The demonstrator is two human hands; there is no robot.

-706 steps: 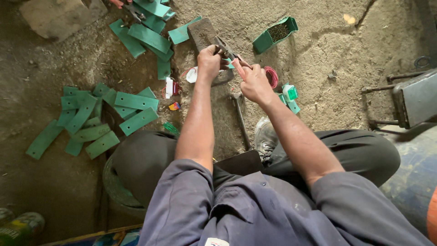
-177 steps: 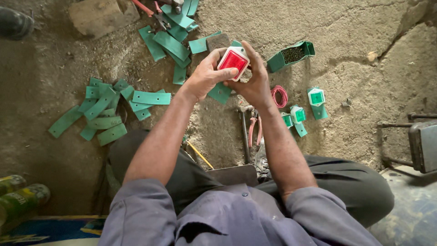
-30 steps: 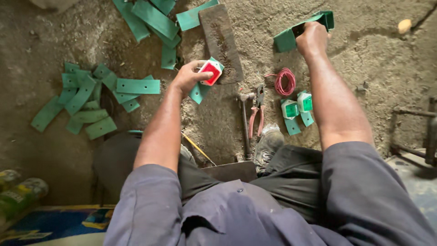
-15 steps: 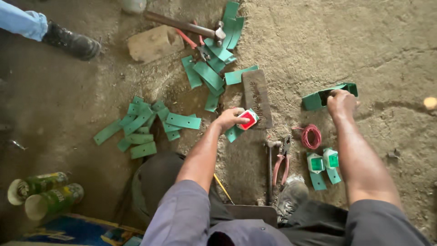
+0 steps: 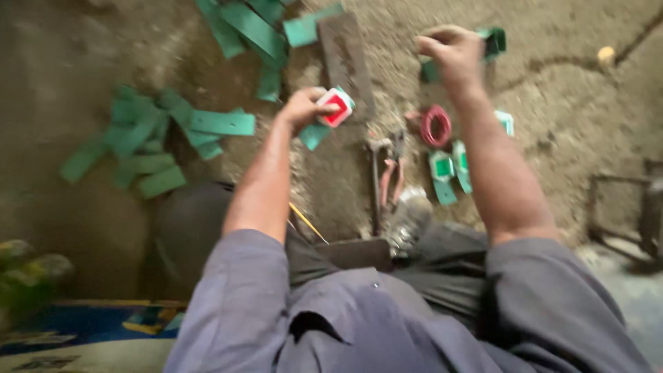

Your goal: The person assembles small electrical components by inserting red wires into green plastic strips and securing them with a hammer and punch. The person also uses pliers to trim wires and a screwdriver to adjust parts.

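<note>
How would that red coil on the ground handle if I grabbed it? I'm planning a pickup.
The red coil looks like thin wound wire or cord, so probably light and floppy, sagging when lifted. Lying flat on the gritty floor, it seems unlikely to roll.

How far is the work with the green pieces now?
Done, apparently: a few green-framed pieces lie by the red wire coil. In hand: the left hand holds a red-faced piece; the right hand is over the green box. Left: many loose green strips.

Left hand (image 5: 304, 108) in a closed grip, arm outstretched; right hand (image 5: 450, 50) raised, fingers seemingly curled, blurred.
</note>
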